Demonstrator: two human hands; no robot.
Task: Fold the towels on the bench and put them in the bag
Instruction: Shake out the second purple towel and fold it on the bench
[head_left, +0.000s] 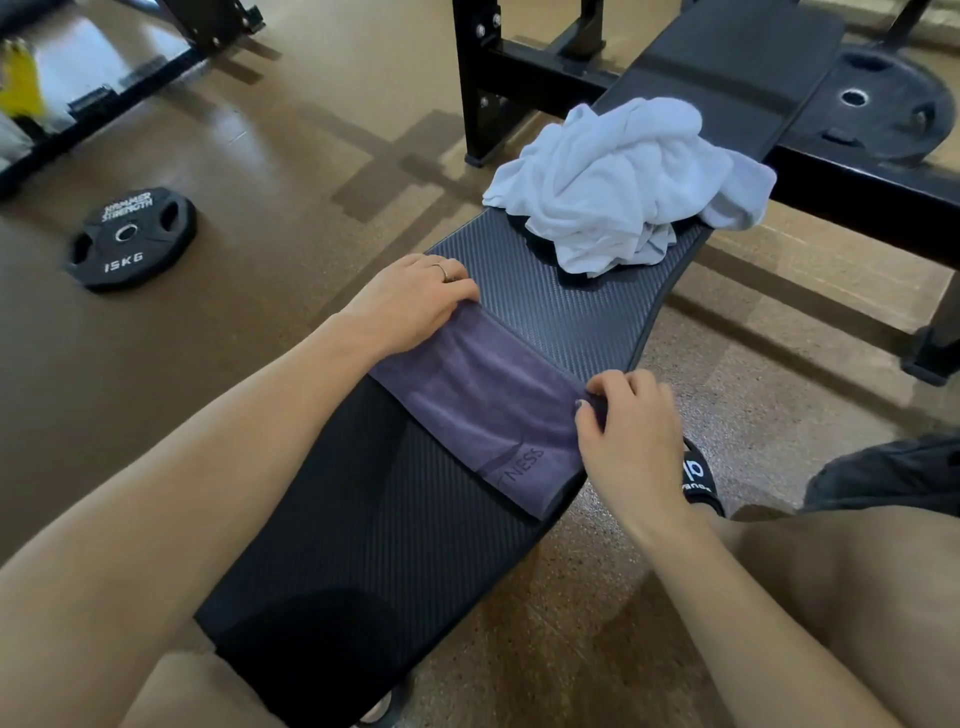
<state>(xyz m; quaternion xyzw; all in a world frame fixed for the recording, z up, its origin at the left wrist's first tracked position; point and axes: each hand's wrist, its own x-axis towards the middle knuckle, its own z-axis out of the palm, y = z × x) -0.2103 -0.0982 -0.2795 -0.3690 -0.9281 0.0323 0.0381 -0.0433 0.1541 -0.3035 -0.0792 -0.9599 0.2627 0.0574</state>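
A purple towel (483, 410), folded into a narrow strip with lettering near its front end, lies across the black bench (566, 312). My left hand (410, 301) rests on the strip's far left end, fingers bent over its edge. My right hand (631, 436) pinches the strip's right edge with curled fingers. Farther along the bench a crumpled white towel (618, 182) sits in a heap. No bag shows clearly in view.
A 15 kg weight plate (130, 239) lies on the floor to the left. The bench's black frame (519, 62) stands behind, with another plate (883, 104) at the far right. A dark object (883, 473) sits on the floor at right. My knees flank the bench.
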